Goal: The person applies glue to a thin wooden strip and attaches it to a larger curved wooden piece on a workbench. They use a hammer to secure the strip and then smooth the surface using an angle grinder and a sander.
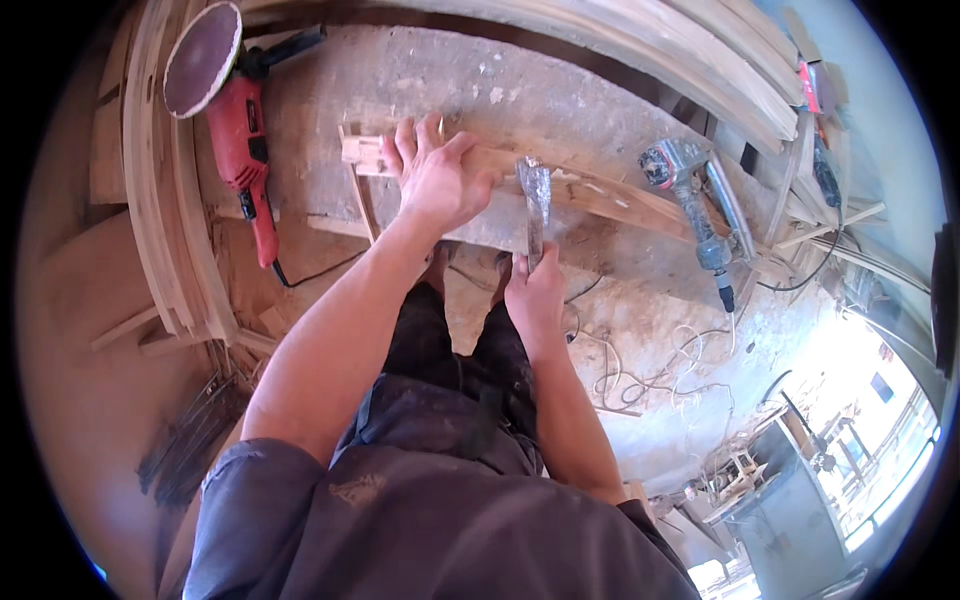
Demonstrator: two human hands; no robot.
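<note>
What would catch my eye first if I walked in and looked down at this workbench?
Probably the two bare hands at the centre: the left hand presses down on a long wooden strip, while the right hand grips a hatchet whose metal head rests against that strip. Next, the red disc sander lying at upper left, and a grey power drill to the right on the dusty bench.

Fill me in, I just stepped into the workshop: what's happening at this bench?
A person leans over a dusty workbench. Their left hand presses down on a long wooden strip, while the right hand grips a hatchet whose head rests against the strip. A red disc sander lies to the left, a grey power tool to the right.
</note>
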